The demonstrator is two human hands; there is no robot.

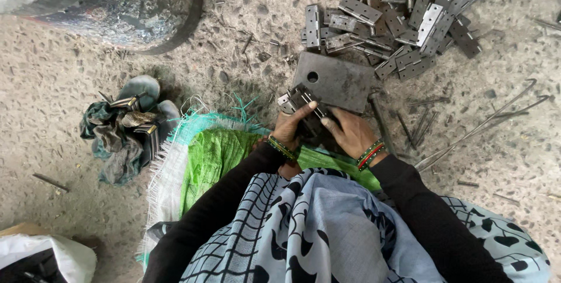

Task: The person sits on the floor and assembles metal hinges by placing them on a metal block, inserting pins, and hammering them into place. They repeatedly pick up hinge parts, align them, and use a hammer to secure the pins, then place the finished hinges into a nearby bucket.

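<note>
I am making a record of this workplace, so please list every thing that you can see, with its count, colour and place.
Hinges: a heap, too many to count, grey, top right on the floor.
Metal plate: one, dark grey, with a hole, before the hands.
Rods: several, grey, thin, right.
Drum: one, dark, top left.
Rags: one bundle, greenish, left.
Woven sack: one, green and white, under the arms.
Bag: one, white, bottom left.
Left hand: holds a hinge.
Right hand: touches the hinge parts.

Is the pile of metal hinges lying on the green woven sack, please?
No, the pile of hinges lies on the bare speckled floor beyond the flat steel plate, while the green sack sits nearer the person.
</note>
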